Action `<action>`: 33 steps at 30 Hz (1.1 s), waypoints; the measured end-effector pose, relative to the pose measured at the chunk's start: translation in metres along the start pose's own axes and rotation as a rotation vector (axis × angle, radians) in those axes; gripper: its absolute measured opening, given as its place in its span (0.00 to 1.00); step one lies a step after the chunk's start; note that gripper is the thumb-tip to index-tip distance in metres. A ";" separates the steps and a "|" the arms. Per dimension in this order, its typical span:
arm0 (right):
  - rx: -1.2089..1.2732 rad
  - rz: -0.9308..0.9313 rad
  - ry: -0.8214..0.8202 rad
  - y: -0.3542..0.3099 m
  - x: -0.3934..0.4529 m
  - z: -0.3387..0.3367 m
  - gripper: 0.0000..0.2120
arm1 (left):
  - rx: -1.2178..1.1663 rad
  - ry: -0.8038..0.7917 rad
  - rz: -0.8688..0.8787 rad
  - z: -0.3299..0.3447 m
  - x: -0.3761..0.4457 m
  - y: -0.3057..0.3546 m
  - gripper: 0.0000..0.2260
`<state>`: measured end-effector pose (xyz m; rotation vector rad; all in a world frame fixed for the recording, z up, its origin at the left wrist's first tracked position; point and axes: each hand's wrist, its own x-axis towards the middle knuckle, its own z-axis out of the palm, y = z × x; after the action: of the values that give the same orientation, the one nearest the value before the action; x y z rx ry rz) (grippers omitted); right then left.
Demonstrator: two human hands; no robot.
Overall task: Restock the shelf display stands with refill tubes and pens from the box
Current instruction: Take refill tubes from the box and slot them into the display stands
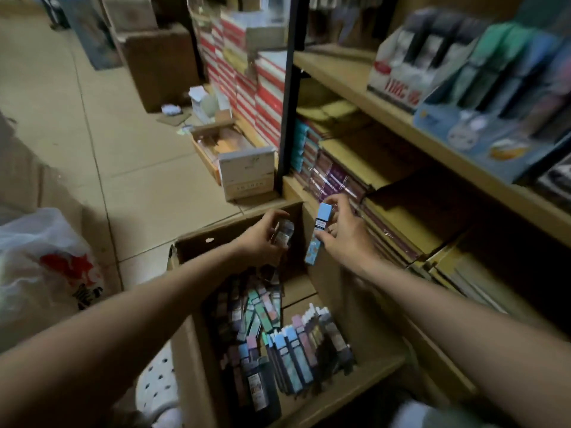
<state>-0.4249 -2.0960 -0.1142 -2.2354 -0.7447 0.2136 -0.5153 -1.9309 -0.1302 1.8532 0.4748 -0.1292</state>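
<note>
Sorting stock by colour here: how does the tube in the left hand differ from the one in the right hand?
The tube in the left hand looks dark and greyish; the tube in the right hand is light blue with a white label. The left hand wraps and hides most of its tube, while the right hand holds its tube at the edge, full length showing. Both are held above the open cardboard box.
</note>
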 end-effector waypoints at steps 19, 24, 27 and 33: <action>-0.345 -0.158 0.618 -0.088 0.001 -0.282 0.16 | -0.397 -0.264 0.451 0.009 0.026 0.195 0.28; -0.463 -0.123 0.661 -0.085 0.022 -0.304 0.11 | -0.421 -0.252 0.442 0.016 0.033 0.213 0.30; -0.498 -0.077 0.668 -0.081 0.035 -0.308 0.10 | -0.480 -0.237 0.430 0.019 0.038 0.219 0.30; -0.515 0.074 0.691 -0.069 0.054 -0.308 0.09 | -0.540 -0.220 0.426 0.021 0.052 0.225 0.30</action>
<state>-0.2983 -2.2161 0.1540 -2.5646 -0.3524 -0.7633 -0.3784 -1.9947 0.0453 1.3493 -0.0485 0.0794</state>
